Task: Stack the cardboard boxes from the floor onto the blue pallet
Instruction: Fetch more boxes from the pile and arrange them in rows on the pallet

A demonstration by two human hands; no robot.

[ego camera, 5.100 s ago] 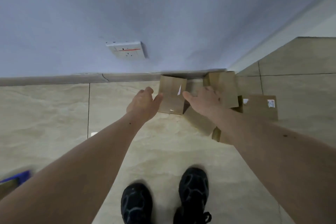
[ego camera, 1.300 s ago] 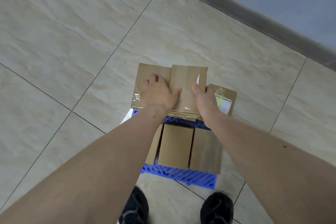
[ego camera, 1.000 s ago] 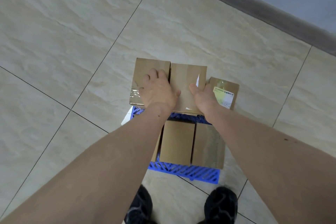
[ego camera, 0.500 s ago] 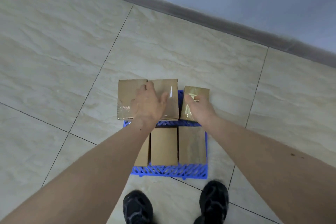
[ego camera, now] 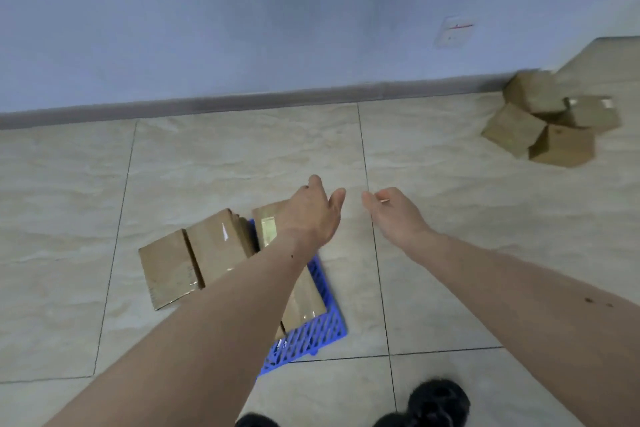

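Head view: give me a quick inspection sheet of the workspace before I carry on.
Surface: beige tiled floor, dark grout lines.
Job's things: blue pallet near the feet, carrying flat boxes; the leftmost box overhangs its edge. A loose pile of boxes lies by the wall at the far right.
Clutter: nothing seen.
Grips: left hand and right hand both open and empty, above the floor past the pallet.
Cables: nothing seen.
Surroundings: blue-grey wall with a dark skirting board and a wall socket; black shoes at the bottom edge.
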